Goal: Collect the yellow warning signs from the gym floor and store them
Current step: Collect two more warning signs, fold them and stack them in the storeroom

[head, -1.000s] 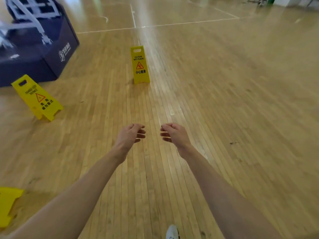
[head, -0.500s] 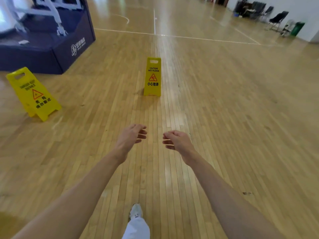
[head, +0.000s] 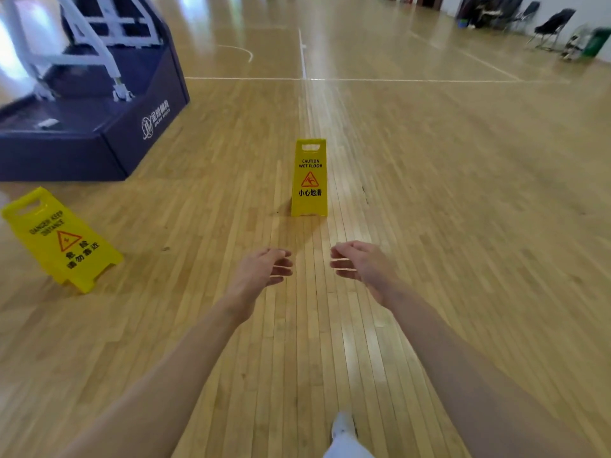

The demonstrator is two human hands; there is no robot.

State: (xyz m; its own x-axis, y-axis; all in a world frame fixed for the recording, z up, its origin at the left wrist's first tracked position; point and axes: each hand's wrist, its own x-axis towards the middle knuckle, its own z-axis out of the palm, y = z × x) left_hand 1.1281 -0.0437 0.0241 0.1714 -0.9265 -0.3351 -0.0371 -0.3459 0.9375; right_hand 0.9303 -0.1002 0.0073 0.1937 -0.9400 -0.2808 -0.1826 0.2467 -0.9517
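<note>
A yellow wet-floor sign [head: 309, 178] stands upright on the wooden gym floor straight ahead of me. A second yellow danger sign [head: 61, 239] stands at the left, leaning back in the wide-angle view. My left hand [head: 261, 271] and my right hand [head: 362, 264] are stretched out in front of me, side by side, a short way before the wet-floor sign. Both hold nothing, with fingers loosely curled and apart. Neither hand touches a sign.
A dark blue padded basketball-hoop base [head: 99, 123] with a white frame fills the far left. Chairs [head: 552, 26] and a green bin [head: 595, 43] line the far right wall. White court lines cross the floor ahead. My shoe [head: 344, 424] shows at the bottom.
I have walked forward: the wet-floor sign and the danger sign are nearer and larger. A third yellow sign at the bottom left has left the view. My hands keep the same pose.
</note>
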